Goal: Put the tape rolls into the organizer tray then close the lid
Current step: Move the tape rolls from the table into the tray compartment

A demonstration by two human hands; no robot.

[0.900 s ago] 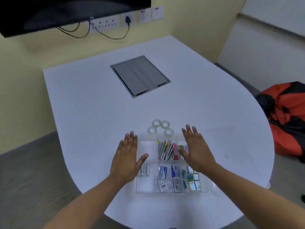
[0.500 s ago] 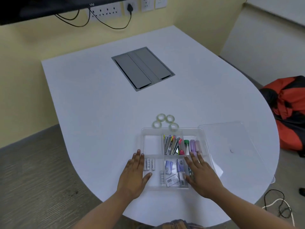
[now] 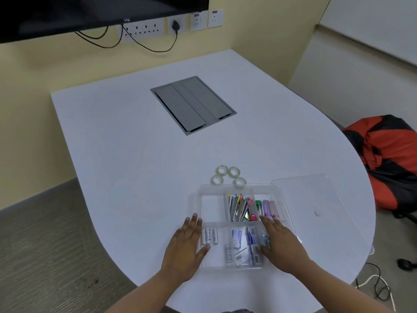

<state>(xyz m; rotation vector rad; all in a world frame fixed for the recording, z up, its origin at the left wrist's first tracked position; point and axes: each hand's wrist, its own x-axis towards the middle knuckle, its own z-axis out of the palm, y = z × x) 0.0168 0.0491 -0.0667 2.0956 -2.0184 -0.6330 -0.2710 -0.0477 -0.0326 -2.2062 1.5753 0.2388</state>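
Several clear tape rolls [image 3: 228, 175] lie in a cluster on the white table, just beyond the far edge of the clear organizer tray [image 3: 200, 190]. The tray's far left compartment is bare; others hold pens, batteries and small packets. Its clear lid [image 3: 313, 199] lies flat on the table to the right of the tray. My left hand [image 3: 187, 245] rests flat, fingers apart, at the tray's near left side. My right hand [image 3: 279, 242] lies flat over the tray's near right compartments. Neither hand holds anything.
A grey cable hatch [image 3: 193, 103] is set into the table [image 3: 126, 159] further back. A screen and wall sockets with cables are on the far wall. An orange and black bag [image 3: 388, 159] sits on a chair at the right, with cables on the floor below.
Both hands have drawn back from the tray's far half to its near half. The view has shifted, and the lid beside the tray has come into sight.
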